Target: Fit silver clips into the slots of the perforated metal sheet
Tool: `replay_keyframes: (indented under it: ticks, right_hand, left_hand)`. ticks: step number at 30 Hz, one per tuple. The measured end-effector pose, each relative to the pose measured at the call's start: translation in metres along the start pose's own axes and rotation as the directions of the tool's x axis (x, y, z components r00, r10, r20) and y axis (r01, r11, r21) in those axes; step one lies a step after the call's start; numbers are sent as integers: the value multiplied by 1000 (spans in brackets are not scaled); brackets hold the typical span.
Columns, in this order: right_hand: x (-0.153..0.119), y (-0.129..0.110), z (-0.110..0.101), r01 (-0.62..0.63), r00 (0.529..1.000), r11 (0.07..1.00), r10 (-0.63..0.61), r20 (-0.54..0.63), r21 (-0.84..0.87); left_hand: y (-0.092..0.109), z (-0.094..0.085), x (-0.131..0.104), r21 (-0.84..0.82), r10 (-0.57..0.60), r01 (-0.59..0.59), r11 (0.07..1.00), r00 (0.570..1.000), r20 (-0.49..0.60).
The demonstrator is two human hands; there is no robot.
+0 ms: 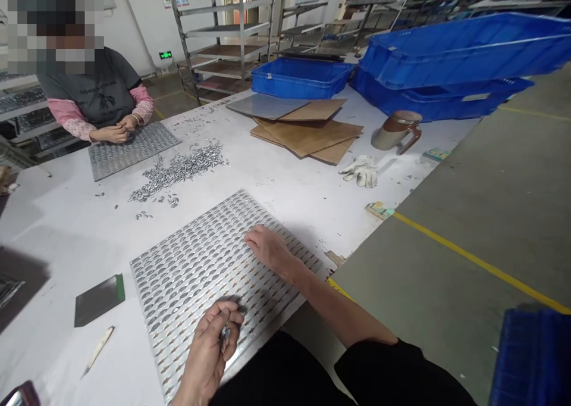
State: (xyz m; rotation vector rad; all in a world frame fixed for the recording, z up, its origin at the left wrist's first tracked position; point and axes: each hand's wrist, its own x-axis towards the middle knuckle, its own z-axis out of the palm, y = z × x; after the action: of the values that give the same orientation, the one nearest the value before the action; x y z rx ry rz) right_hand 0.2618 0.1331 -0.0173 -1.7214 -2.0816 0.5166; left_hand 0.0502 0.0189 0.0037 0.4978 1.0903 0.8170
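Note:
A metal tray (191, 245) with rows of leaf-shaped slots lies on the table in front of me. Dark pieces fill its far rows, while the nearer slots show brown. My left hand (214, 340) is above the near part of the tray, fingers curled round some small grey pieces. Over the tray's right part, my right hand (267, 247) has its fingers pressed together at the slots; whatever is between the fingertips is too small to make out. Beyond the tray lies a loose pile of small grey pieces (182, 169).
Across the white table (285, 186), a person works at another slotted tray (134, 150). Brown sheets (312, 135), white gloves (360, 171), a mug (397, 131) and blue crates (303, 77) stand farther back. A dark plate (99, 302) and a pointed tool (99, 349) lie left.

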Motion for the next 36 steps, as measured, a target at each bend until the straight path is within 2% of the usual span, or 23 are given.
replay_keyframes:
  ticks: [10,15,18,20,22,23,25,27,29,36]
  right_hand:
    - [23,-1,-6,185,961,973,-149,234,-137]
    - [22,1,-11,251,941,954,-200,273,-164]
    - [13,-6,-17,270,946,960,-248,210,-81]
    - [1,-20,-19,250,956,963,-262,130,100]
    - [-14,-42,-17,180,965,917,-234,115,355]
    - [-23,-55,-14,124,965,870,-218,147,478]
    - [-39,-82,-4,11,933,768,-238,269,640]
    - [-50,-105,9,-35,897,713,-287,337,701]
    - [-55,-122,22,-28,875,696,-329,354,717]
    - [-53,-170,53,69,814,723,-440,381,688]
  left_hand:
    - [-2,-7,-4,-27,12,-12,1000,1000,2]
    - [-3,-8,-10,-52,17,-18,999,1000,-19]
    - [-3,-9,-15,-74,56,-56,996,998,-14]
    - [-2,-10,-19,-94,108,-109,990,994,-16]
    - [0,-13,-23,-102,174,-178,979,983,-54]
    - [1,-15,-26,-96,207,-215,972,975,-85]
    - [4,-21,-33,-57,272,-283,957,951,-148]
    - [5,-30,-41,7,331,-336,942,923,-197]
    - [5,-41,-51,69,377,-371,926,897,-233]
    - [-3,-83,-76,156,428,-398,904,831,-357]
